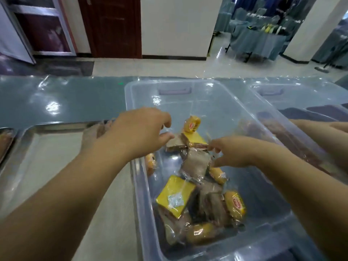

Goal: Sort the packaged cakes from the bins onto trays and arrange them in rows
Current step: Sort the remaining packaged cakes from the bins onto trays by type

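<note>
A clear plastic bin (222, 102) in front of me holds several packaged cakes: yellow rolls, yellow-topped slices (175, 196) and grey-brown slices. My left hand (137, 132) reaches over the bin's left rim. Its thumb and curled forefinger pinch the clear wrapper edge of a brown slice (176, 143) that lies against a yellow one. My right hand (233, 152) comes in from the right. Its fingertips pinch the wrapper edge of a grey-brown cake packet (195, 163) in the middle of the pile. A steel tray (47, 147) lies to the left of the bin, under my left forearm.
A second clear bin (293, 95) stands at the right, with another person's hand (331, 129) over it. A further tray's edge (5, 140) shows at far left. A yellow roll (150, 161) lies just outside the bin's left wall. The table has a glossy teal cover (66, 102).
</note>
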